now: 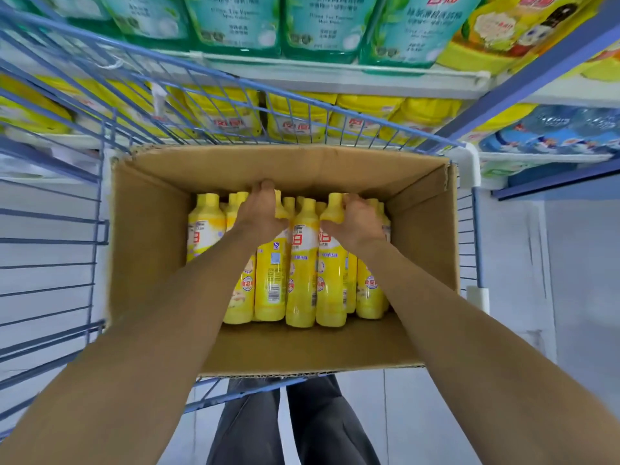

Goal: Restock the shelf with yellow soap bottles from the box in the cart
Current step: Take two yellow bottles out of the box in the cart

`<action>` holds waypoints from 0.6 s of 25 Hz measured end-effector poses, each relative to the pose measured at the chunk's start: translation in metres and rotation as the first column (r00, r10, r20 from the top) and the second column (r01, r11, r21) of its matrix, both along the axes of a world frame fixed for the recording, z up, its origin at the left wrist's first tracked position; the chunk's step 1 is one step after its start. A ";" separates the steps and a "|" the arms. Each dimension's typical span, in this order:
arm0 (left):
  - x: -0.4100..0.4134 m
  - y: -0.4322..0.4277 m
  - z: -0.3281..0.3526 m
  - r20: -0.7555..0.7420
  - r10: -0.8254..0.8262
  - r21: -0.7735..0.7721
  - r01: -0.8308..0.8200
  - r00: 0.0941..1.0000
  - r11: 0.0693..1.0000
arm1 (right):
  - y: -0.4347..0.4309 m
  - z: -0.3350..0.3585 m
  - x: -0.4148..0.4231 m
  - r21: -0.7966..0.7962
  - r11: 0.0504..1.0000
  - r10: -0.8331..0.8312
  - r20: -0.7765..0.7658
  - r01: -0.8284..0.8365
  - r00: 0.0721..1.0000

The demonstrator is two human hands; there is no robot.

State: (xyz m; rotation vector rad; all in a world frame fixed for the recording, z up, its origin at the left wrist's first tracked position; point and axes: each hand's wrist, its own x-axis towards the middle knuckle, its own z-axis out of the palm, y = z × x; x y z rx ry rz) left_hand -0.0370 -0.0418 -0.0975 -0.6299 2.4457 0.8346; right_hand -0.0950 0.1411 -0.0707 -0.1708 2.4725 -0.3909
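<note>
Two bare forearms [188, 313] reach down from the bottom of the frame, above a person's dark trousers [302, 427], into an open cardboard box [151, 236] set inside a blue wire cart [50, 229]. The box holds a tight row of yellow soap bottles [369, 290], caps pointing to its far wall and bases toward the camera (whether they lie flat or lean cannot be told).

The left hand [263, 209] has its fingers curled over the cap end of the bottle showing its barcode [271, 273], near the middle of the row, with the thumb against the neck. The right hand [357, 221], just beside it, wraps round the shoulder of the neighbouring bottle [330, 280], thumb on the near side and fingers on the far side. Both hands are inside the box, and neither bottle is lifted clear of the row.

Beyond the cart's far rail stands the shelf [335, 80]. More shelved yellow bottles [295, 122] line its lower tier, with green-labelled bottles [318, 28] on the tier above and blue packs [553, 129] to the right. The upper part of the view is blurred.
</note>
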 end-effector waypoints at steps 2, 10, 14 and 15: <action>0.001 -0.002 0.001 0.028 0.061 0.081 -0.063 0.998 0.995 | 0.001 0.003 -0.002 -0.019 0.999 -0.045 0.051 0.046 0.998; 0.016 -0.014 0.020 0.115 0.262 0.419 -0.286 0.958 0.862 | 0.002 0.022 0.005 -0.178 0.960 -0.168 0.244 0.215 0.955; 0.032 -0.005 0.027 0.110 0.132 0.477 -0.168 0.985 0.863 | 0.005 0.026 0.016 -0.232 0.948 -0.156 0.254 0.217 0.955; 0.036 -0.004 0.028 0.108 0.102 0.483 -0.142 0.989 0.864 | 0.005 0.030 0.018 -0.233 0.955 -0.125 0.242 0.183 0.962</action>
